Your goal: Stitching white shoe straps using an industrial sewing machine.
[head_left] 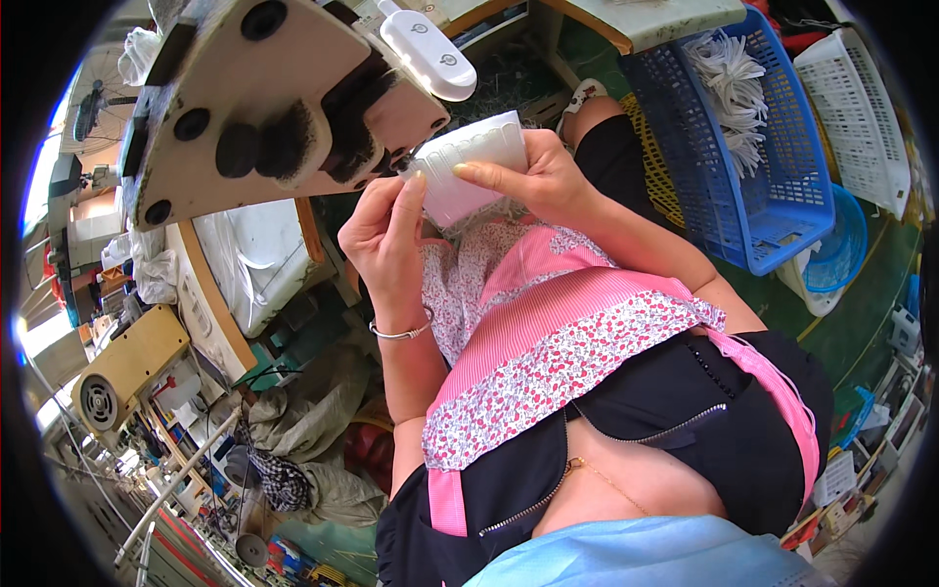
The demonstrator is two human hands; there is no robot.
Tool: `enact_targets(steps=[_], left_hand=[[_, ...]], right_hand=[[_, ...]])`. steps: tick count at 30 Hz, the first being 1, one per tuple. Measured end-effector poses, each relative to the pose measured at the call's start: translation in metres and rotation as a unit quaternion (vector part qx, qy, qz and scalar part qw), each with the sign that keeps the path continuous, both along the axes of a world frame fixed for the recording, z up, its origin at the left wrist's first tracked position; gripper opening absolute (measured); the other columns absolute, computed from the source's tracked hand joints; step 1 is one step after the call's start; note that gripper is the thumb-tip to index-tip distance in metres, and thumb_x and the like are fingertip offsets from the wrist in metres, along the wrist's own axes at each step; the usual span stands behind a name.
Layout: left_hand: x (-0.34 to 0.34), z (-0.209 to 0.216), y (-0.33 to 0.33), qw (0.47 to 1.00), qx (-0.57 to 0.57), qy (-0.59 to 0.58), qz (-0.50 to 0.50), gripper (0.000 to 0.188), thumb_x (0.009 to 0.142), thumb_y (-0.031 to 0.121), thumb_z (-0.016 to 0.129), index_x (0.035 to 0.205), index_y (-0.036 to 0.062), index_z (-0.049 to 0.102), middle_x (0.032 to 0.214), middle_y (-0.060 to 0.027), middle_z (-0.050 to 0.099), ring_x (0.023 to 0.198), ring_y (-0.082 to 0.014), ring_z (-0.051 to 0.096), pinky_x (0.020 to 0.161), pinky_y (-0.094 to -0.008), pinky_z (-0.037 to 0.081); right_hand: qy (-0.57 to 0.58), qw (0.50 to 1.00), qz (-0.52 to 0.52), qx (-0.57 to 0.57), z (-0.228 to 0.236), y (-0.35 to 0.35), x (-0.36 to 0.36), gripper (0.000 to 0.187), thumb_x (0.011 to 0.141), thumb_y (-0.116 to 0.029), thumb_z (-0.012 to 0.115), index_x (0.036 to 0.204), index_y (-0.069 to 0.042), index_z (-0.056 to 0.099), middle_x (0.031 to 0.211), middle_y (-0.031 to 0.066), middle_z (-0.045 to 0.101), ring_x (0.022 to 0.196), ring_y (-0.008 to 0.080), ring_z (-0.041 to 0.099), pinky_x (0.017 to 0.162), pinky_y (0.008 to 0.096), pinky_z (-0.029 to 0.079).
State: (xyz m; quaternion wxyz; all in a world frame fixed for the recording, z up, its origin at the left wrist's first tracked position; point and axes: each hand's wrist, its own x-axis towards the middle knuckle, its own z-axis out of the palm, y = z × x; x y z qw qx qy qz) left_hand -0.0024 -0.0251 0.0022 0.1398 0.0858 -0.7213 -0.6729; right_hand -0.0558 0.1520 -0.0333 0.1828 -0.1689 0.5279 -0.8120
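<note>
In front of my lap, both hands hold a small white folded piece (481, 147) with a row of rounded ridges along its upper part. Its lower part looks pinkish, and I cannot make out its material. My left hand (389, 220) pinches the piece's left edge, close to the sewing machine head (284, 108). From the other side my right hand (538, 181) grips it, thumb on top and fingers hidden behind. A white lamp (428, 49) with two round buttons sits on the machine just above the piece.
A blue plastic basket (787, 220) with bundles of white strips (729, 88) stands at the right. Beyond it are a white basket (861, 117) and a blue tub (841, 245). At left, a work table (259, 259) carries white strips; another machine (132, 367) stands farther off.
</note>
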Motion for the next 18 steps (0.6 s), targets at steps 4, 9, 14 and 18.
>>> enact_targets(steps=[4,9,14,18], left_hand=[[-0.001,0.001,0.002,0.998,0.061,0.002,-0.008,0.009,0.090,0.007,0.068,0.084,-0.0007,0.070,0.066,0.0014,0.057,0.053,-0.0020,0.046,0.047,-0.0162,0.032],[-0.002,0.004,0.010,1.000,0.017,-0.018,0.007,0.012,0.090,0.009,0.070,0.082,0.0004,0.069,0.062,0.0024,0.056,0.049,-0.0014,0.047,0.042,-0.0154,0.031],[-0.003,0.007,0.009,0.999,0.030,-0.007,0.025,0.010,0.088,0.006,0.071,0.080,0.0008,0.068,0.062,0.0029,0.054,0.049,-0.0012,0.044,0.042,-0.0158,0.030],[-0.003,0.012,0.006,0.998,0.040,-0.017,0.043,0.008,0.085,0.001,0.071,0.078,0.0009,0.067,0.062,0.0039,0.052,0.049,-0.0006,0.040,0.042,-0.0161,0.027]], right_hand=[[0.019,1.000,0.009,0.019,0.010,0.002,-0.005,0.025,0.090,-0.014,0.071,0.109,0.001,0.069,0.099,0.0054,0.071,0.089,0.0091,0.064,0.079,0.0267,0.052],[0.070,0.994,0.049,0.063,0.010,0.008,-0.025,0.026,0.089,-0.017,0.072,0.106,0.002,0.068,0.094,0.0043,0.071,0.085,0.0080,0.063,0.076,0.0261,0.052],[0.040,0.998,0.035,0.025,0.008,0.000,-0.012,0.028,0.090,-0.017,0.071,0.109,0.002,0.067,0.099,0.0051,0.070,0.089,0.0088,0.063,0.079,0.0267,0.052],[0.008,1.000,0.024,-0.001,0.004,-0.004,-0.002,0.029,0.091,-0.016,0.070,0.113,0.002,0.064,0.104,0.0061,0.069,0.095,0.0095,0.063,0.083,0.0276,0.051]])
